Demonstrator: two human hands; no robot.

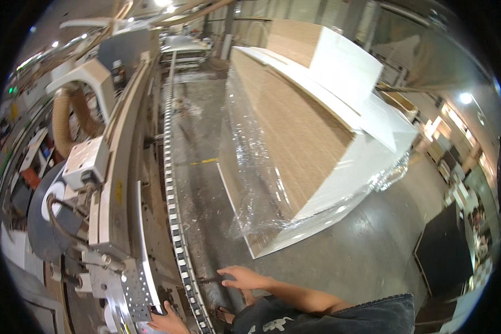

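Observation:
My left hand [168,323] is at the near end of a long machine [114,200], by its perforated metal plate [137,289]. Its thumb points up and its fingers reach toward the plate's lower edge; whether they press on it is hard to tell. No object shows in that hand. My right hand [241,276] hangs in the air right of the machine's roller track [178,245], fingers loosely stretched and holding nothing. A thin pale metal strip [145,239] runs along the machine's side above my left hand.
A stack of wood-grain and white panels [295,139], partly wrapped in clear film [256,161], stands on the concrete floor [350,234] ahead to the right. A ribbed hose [63,122] rises from the machine. At the right stands a dark panel [445,250].

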